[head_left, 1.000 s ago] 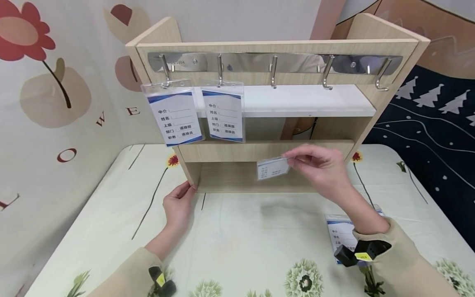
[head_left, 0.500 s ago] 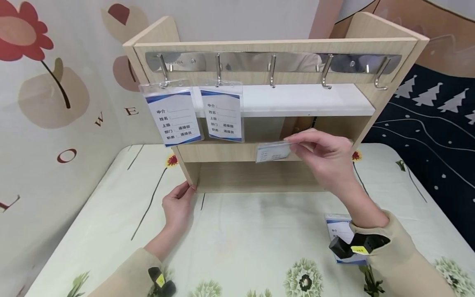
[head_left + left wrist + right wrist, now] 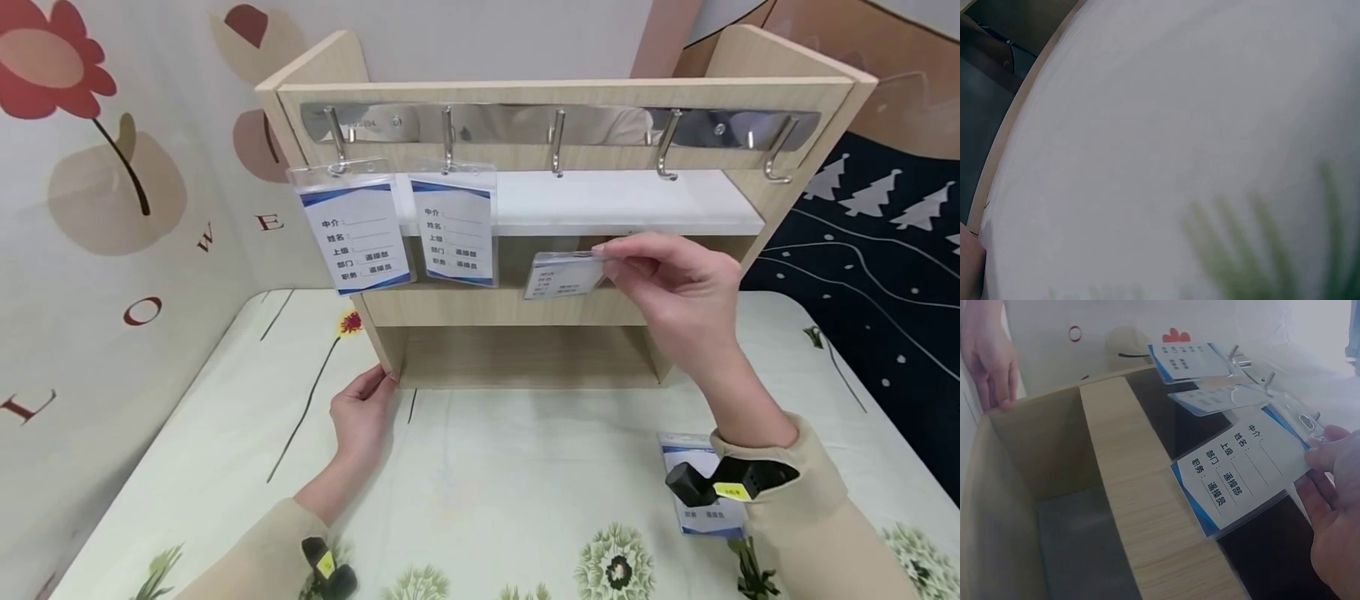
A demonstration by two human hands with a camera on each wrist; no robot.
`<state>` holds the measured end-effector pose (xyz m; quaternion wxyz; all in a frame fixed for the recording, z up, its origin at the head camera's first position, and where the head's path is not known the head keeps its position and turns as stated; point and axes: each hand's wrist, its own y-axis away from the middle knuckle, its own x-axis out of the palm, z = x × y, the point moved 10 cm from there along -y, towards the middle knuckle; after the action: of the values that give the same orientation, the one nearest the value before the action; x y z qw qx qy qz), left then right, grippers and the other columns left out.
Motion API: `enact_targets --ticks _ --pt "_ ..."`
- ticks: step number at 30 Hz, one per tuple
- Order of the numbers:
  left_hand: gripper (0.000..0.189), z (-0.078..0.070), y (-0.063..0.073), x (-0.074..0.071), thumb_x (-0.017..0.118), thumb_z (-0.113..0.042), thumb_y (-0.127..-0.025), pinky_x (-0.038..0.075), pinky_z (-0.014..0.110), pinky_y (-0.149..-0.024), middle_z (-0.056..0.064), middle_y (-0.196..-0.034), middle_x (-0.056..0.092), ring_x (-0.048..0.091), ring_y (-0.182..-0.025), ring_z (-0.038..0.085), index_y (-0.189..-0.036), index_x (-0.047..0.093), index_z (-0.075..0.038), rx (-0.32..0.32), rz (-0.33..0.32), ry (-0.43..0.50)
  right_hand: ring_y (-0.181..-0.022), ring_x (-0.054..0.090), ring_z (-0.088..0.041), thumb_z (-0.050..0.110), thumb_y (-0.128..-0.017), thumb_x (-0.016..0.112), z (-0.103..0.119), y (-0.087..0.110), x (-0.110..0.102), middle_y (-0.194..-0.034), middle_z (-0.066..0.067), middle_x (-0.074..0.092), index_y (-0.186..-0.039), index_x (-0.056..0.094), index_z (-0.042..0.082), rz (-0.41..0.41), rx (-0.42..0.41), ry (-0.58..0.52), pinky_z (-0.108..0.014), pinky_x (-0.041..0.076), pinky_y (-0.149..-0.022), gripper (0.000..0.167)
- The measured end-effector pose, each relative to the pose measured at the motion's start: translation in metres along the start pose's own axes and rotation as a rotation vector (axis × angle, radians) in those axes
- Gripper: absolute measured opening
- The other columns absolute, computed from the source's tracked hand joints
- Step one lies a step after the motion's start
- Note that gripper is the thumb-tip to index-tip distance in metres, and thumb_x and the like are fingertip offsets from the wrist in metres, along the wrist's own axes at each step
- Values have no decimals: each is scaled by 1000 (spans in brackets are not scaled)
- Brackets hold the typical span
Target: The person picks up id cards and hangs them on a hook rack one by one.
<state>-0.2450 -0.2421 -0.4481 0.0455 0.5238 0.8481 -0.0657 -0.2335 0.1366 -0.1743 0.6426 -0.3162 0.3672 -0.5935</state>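
My right hand (image 3: 678,296) pinches a clear badge holder (image 3: 564,275) by its edge, in front of the shelf's middle opening. In the right wrist view, the held badge holder (image 3: 1241,472) shows its printed white card with blue corners. The wooden shelf (image 3: 510,308) carries a metal hook rail (image 3: 525,125). Two badge holders (image 3: 356,233) (image 3: 453,229) hang from its two leftmost hooks. My left hand (image 3: 360,421) grips the shelf's lower left corner with thumb and fingers. Only a bit of skin shows at the lower left of the left wrist view.
Another badge holder (image 3: 701,525) lies on the table at the right, partly behind my right wrist camera. A floral cloth (image 3: 480,467) covers the table. Three hooks on the right of the rail carry nothing. A white ledge (image 3: 600,204) runs below the rail.
My right hand has risen with the badge holder, from before the lower compartment to the middle opening, and drifted slightly right. The left hand stays at the shelf corner.
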Motion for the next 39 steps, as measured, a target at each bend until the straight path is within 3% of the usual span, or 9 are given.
enact_targets --ticks 5,13,23,29,39 --pt "30 -2 0 0 68 -6 -99 55 12 -81 22 -124 70 65 -88 -10 -128 69 2 5 -2 -10 -84 72 -13 -21 -82 72 6 -9 2 -91 -14 77 -95 76 -11 -10 -22 -12 -20 58 -72 17" --pt "30 -1 1 1 67 -6 -99 55 12 -81 21 -125 69 65 -89 -10 -128 69 2 -3 1 -6 -88 72 -18 -28 -80 66 13 -22 6 -95 -13 77 -101 74 -12 -33 -56 7 -24 59 -82 28" --pt "30 -1 0 1 67 -5 -99 55 12 -81 22 -123 70 66 -88 -10 -127 69 3 10 0 5 -92 71 -20 -26 -83 66 15 -31 9 -100 -13 77 -106 73 -12 -77 -48 -28 -26 58 -86 28" --pt "29 -1 0 0 68 -5 -98 55 12 -80 22 -123 70 66 -88 -10 -127 70 3 12 -3 0 -91 70 -22 -24 -84 67 17 -37 12 -99 -10 77 -102 72 -15 -110 -63 -60 -25 58 -82 21" --pt "29 -2 0 0 68 -5 -98 55 11 -80 21 -122 70 65 -88 -10 -126 70 3 25 -6 -13 -93 70 -21 -21 -88 65 17 -38 16 -102 -9 76 -106 71 -15 -122 -59 -24 -24 57 -82 20"
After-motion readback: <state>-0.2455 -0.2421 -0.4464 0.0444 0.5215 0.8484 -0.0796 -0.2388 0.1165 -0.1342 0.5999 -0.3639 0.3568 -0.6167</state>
